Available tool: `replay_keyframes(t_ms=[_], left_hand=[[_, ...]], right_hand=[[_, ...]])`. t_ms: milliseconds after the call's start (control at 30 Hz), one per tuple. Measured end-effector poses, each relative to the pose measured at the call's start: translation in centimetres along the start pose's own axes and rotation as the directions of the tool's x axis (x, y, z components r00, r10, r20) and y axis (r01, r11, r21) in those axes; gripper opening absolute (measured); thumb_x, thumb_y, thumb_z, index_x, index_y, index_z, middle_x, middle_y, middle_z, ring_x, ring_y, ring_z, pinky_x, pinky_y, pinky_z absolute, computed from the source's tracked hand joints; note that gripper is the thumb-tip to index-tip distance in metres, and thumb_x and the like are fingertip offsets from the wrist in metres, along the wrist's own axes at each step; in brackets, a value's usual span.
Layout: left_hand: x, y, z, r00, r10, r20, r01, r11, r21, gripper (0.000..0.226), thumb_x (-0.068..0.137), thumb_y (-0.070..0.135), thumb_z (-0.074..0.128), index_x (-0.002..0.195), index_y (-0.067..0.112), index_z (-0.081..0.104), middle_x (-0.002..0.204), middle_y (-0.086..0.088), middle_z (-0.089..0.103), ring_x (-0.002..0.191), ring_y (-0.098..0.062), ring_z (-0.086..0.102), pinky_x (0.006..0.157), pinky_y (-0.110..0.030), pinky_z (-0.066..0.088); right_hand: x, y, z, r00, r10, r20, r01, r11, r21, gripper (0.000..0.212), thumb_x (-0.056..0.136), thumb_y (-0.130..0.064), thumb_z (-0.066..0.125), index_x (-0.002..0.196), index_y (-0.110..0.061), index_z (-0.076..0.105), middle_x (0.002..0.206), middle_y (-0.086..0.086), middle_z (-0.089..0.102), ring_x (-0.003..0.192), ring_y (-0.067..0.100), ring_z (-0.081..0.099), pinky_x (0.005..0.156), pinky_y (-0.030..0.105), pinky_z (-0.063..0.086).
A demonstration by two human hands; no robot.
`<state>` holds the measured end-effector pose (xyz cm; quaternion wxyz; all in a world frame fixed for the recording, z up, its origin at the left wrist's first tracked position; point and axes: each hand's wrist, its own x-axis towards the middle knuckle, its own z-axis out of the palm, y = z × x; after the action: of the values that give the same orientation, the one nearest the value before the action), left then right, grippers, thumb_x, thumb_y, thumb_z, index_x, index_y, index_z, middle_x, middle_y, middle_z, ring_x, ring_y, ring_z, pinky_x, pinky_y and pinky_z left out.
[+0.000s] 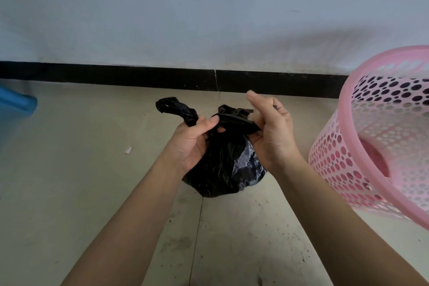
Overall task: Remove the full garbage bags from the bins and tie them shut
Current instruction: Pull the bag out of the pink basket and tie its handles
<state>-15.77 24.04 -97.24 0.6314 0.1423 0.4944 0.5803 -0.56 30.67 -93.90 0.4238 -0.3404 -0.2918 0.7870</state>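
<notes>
A black garbage bag [222, 169] sits on the floor tiles in the middle of the view, bulging with its contents. My left hand [191, 144] grips one twisted end of the bag's top, and that end sticks up to the left. My right hand [270, 132] pinches the other end, which is pulled flat across between both hands. A pink perforated bin [380, 146] stands at the right, close to my right forearm, with no bag visible inside it.
A blue plastic object [16, 104] shows at the left edge. A small white scrap [128, 149] lies on the floor left of the bag. A black skirting board [139, 75] runs along the grey wall behind.
</notes>
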Motion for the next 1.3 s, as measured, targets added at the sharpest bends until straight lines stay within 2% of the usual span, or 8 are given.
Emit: replay_keyframes(t_ms=[233,400,500,667,800,900,1033,1300], left_hand=[[0.2,1.0,-0.6,0.994,0.04,-0.101,-0.043,0.999,-0.027,0.044,0.078,0.011,0.072,0.062,0.021,0.032,0.096,-0.007,0.074,0.102,-0.024,0.071,0.08,-0.037,0.058],[0.2,1.0,-0.5,0.985,0.076,-0.157,-0.086,0.994,-0.06,0.042,0.077,0.006,0.072,0.062,0.021,0.035,0.099,-0.007,0.075,0.098,-0.02,0.073,0.072,-0.032,0.06],[0.5,1.2,-0.2,0.977,0.081,-0.196,-0.088,0.996,-0.028,0.037,0.079,0.003,0.074,0.067,0.019,0.044,0.109,-0.015,0.072,0.103,-0.026,0.072,0.075,-0.034,0.06],[0.5,1.1,0.0,0.972,0.095,-0.215,-0.092,0.995,0.024,0.044,0.081,0.0,0.074,0.062,0.022,0.04,0.106,-0.014,0.068,0.105,-0.026,0.071,0.077,-0.036,0.059],[0.4,1.5,0.3,0.971,0.109,-0.212,-0.103,0.994,0.039,0.043,0.081,0.002,0.074,0.061,0.021,0.042,0.105,-0.01,0.073,0.103,-0.025,0.072,0.076,-0.035,0.059],[0.2,1.7,0.3,0.978,0.127,-0.165,-0.115,0.99,0.077,0.046,0.082,0.003,0.073,0.061,0.02,0.036,0.102,-0.007,0.074,0.097,-0.018,0.073,0.077,-0.031,0.058],[-0.3,1.9,-0.3,0.992,0.127,-0.011,-0.125,0.989,0.08,0.043,0.077,0.001,0.072,0.058,0.019,0.038,0.099,-0.01,0.072,0.103,-0.023,0.07,0.088,-0.035,0.056],[-0.4,2.7,-0.9,0.978,0.127,0.163,-0.177,0.922,0.343,0.043,0.075,-0.005,0.074,0.06,0.019,0.042,0.09,-0.011,0.071,0.091,-0.025,0.071,0.081,-0.033,0.056]], right_hand=[[0.7,0.9,-2.6,0.966,0.254,0.045,-0.201,0.85,-0.487,0.03,0.093,-0.005,0.065,0.08,-0.019,0.042,0.071,0.006,0.044,0.05,0.012,0.038,0.045,0.021,0.031],[1.4,-0.2,-2.5,0.891,0.453,0.029,-0.436,0.873,-0.22,0.041,0.092,0.003,0.059,0.066,-0.022,0.039,0.054,-0.005,0.032,0.042,0.008,0.03,0.042,0.021,0.026],[0.9,-0.1,-2.4,0.954,0.282,0.099,-0.188,0.822,-0.537,0.015,0.09,-0.021,0.073,0.094,-0.019,0.06,0.061,-0.008,0.046,0.049,0.008,0.041,0.047,0.022,0.036],[0.8,1.1,-3.3,0.863,-0.253,0.437,0.474,0.105,-0.874,0.032,0.086,-0.032,0.077,0.117,-0.029,0.072,0.082,-0.019,0.06,0.071,0.002,0.062,0.062,0.028,0.056],[1.2,1.9,-3.5,0.732,-0.364,0.576,0.488,-0.31,-0.816,0.026,0.101,-0.035,0.056,0.101,-0.016,0.074,0.105,0.003,0.056,0.07,0.013,0.058,0.046,0.028,0.044],[0.8,1.6,-2.3,0.9,-0.206,0.385,0.342,-0.216,-0.914,0.045,0.107,-0.041,0.036,0.072,-0.019,0.053,0.069,-0.005,0.052,0.058,0.02,0.052,0.049,0.032,0.031],[1.5,0.0,-1.7,0.882,0.472,-0.002,-0.319,0.594,-0.738,0.042,0.102,-0.031,0.043,0.06,-0.024,0.04,0.055,-0.005,0.033,0.049,0.013,0.028,0.052,0.031,0.015],[1.1,-1.1,-3.0,0.959,0.281,0.037,-0.028,0.223,-0.974,0.025,0.089,-0.04,0.062,0.079,-0.019,0.069,0.076,-0.001,0.067,0.07,0.019,0.061,0.064,0.028,0.046]])
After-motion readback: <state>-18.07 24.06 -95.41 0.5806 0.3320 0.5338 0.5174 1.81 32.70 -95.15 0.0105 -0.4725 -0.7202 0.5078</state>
